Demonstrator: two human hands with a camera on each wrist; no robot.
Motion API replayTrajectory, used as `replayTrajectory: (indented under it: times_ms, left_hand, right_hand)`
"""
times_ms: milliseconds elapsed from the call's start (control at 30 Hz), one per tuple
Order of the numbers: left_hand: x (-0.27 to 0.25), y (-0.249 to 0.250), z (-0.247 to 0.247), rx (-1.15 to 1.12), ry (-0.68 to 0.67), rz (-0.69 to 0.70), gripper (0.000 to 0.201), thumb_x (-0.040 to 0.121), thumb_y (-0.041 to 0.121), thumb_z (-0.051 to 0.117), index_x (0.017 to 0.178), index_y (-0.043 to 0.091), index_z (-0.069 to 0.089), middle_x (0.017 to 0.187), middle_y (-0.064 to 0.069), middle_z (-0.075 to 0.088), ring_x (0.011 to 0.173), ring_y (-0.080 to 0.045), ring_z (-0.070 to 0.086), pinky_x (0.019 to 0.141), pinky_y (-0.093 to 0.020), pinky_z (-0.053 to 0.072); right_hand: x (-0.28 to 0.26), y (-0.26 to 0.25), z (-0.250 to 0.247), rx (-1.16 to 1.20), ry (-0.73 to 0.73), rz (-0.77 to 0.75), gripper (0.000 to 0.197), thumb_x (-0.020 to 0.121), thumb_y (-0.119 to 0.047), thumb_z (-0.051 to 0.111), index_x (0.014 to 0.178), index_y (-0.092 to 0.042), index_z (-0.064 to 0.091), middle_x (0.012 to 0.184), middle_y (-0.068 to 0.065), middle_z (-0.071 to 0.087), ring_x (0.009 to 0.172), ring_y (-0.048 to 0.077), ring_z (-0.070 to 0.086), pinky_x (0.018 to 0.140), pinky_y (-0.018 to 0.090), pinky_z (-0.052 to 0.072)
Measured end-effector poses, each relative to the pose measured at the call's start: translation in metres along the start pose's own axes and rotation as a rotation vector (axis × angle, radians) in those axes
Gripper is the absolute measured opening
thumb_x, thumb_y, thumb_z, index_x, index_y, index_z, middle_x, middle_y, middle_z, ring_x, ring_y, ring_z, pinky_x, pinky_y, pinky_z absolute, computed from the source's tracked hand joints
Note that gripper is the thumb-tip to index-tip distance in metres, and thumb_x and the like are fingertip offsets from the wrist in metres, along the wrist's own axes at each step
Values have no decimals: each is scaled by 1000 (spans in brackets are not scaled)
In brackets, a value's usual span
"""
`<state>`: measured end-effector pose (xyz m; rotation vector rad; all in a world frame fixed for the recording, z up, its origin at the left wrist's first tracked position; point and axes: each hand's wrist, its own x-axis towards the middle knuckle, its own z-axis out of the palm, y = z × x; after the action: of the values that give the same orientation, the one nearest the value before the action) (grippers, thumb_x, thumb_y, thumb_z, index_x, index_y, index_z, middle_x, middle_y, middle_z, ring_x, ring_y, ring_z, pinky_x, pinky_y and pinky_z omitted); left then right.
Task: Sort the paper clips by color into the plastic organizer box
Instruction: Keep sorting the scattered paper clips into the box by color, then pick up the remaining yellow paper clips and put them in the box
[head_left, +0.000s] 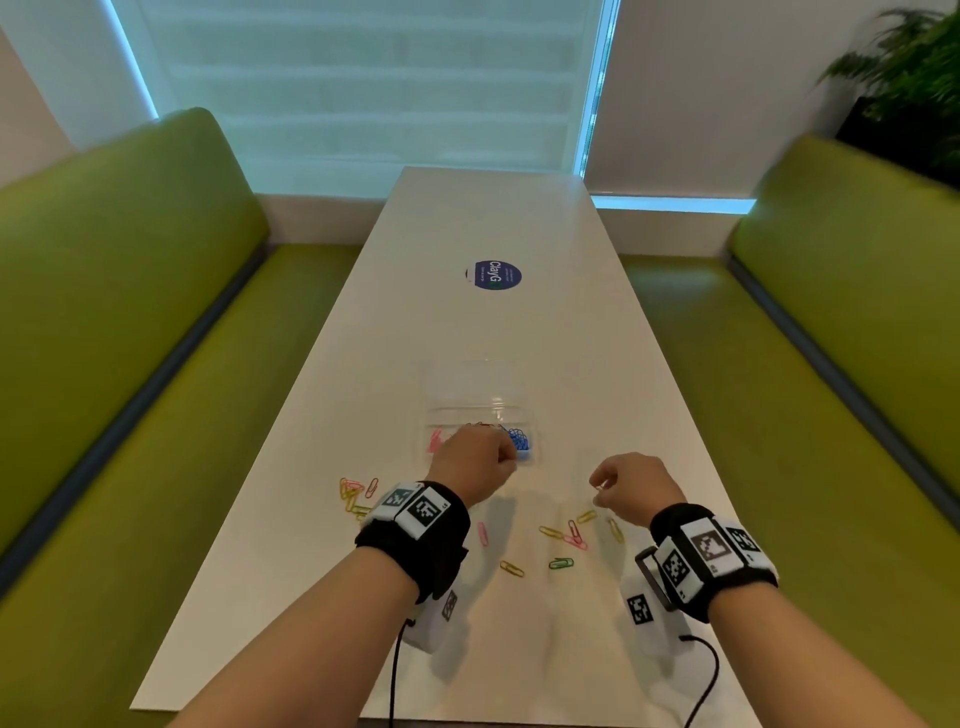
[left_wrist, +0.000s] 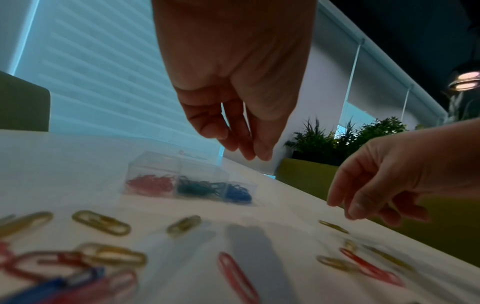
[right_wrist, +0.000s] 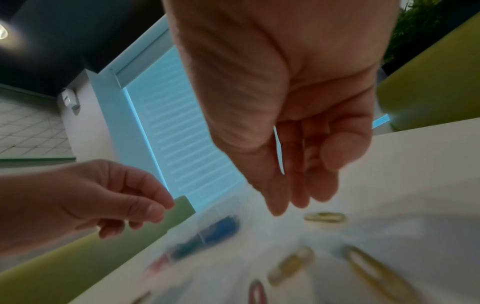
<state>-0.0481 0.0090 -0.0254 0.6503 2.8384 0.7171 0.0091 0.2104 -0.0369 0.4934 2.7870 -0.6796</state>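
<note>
Above the white table (head_left: 519, 234), left hand (head_left: 470, 464) hangs by the organizer box (left_wrist: 182, 176), fingers loose, empty; right hand (head_left: 636, 486) hovers over scattered paper clips (head_left: 563, 535), fingers loosely curled, holding nothing.

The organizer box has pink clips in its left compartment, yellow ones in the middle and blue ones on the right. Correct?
Not quite. The middle compartment of the organizer box holds green clips, not yellow; the left wrist view shows this. Pink clips on the left and blue clips on the right are as you say. The yellow clips lie loose on the table.
</note>
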Motion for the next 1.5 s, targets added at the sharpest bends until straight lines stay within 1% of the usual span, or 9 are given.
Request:
replayTrajectory:
  times_ms: [133, 267, 467, 600, 833, 967, 1100, 1233, 1500]
  left_hand:
    - [-11, 9, 11, 2, -65, 26, 21, 92, 21, 55, 107, 15, 68, 109, -1, 68, 104, -17, 61, 87, -30, 51]
    - [-16, 16, 18, 20, -72, 38, 22, 91, 22, 55, 108, 17, 68, 112, 1, 68, 105, -16, 61, 88, -31, 51]
    - [-24, 22, 24, 45, -106, 11, 24, 91, 23, 55, 110, 19, 68, 114, 1, 67, 106, -17, 61, 88, -33, 50]
    - [-28, 19, 25, 42, -130, -17, 24, 91, 24, 55, 112, 19, 67, 116, 1, 67, 107, -17, 61, 91, -33, 50]
    - [-33, 21, 26, 50, -145, -19, 25, 91, 24, 55, 114, 19, 65, 114, 2, 67, 110, -16, 59, 93, -33, 49]
    - [-35, 24, 29, 48, -147, -17, 26, 91, 24, 56, 115, 20, 65, 114, 2, 67, 110, -16, 59, 93, -32, 48]
    - [-35, 27, 31, 24, -147, -1, 29, 91, 26, 56, 120, 22, 62, 115, 1, 67, 111, -16, 57, 94, -34, 48]
    - [-33, 30, 30, 12, -134, 30, 31, 92, 27, 57, 122, 21, 61, 118, -1, 65, 112, -18, 57, 94, -35, 48]
    - [-25, 24, 22, 6, -70, 34, 24, 92, 24, 57, 112, 16, 68, 114, -2, 67, 107, -19, 60, 89, -32, 49]
  right_hand:
    - [-13, 6, 12, -16, -28, 17, 16, 83, -27, 68, 97, -19, 71, 112, -3, 65, 100, 14, 59, 89, 27, 49]
    - [-22, -3, 21, -47, -43, 59, 20, 80, -40, 70, 78, -20, 64, 90, -3, 66, 83, 12, 57, 71, 24, 44]
    - [-21, -13, 34, -56, -72, 99, 26, 80, -33, 68, 94, -12, 71, 101, 4, 69, 97, 20, 63, 83, 32, 53]
    - [-20, -16, 36, -38, -103, 112, 28, 76, -25, 66, 97, -7, 70, 101, 7, 69, 96, 21, 64, 80, 29, 53]
    - [-26, -16, 36, -25, -152, 75, 10, 73, -19, 62, 68, -13, 67, 90, 7, 71, 90, 19, 65, 78, 30, 54]
    - [-31, -17, 33, -6, -130, 20, 26, 75, -17, 62, 50, -20, 60, 75, 0, 70, 83, 16, 65, 71, 26, 50]
    - [-34, -22, 26, 64, -32, -49, 19, 79, -19, 63, 61, -24, 56, 78, -2, 65, 74, 16, 63, 70, 28, 56]
    - [-36, -30, 19, 206, -25, -97, 10, 81, -7, 62, 74, -15, 62, 75, 3, 65, 54, 12, 60, 45, 16, 48]
    - [-33, -40, 12, 307, -30, -199, 27, 78, 5, 58, 70, -20, 50, 76, 7, 64, 59, 14, 60, 48, 17, 51]
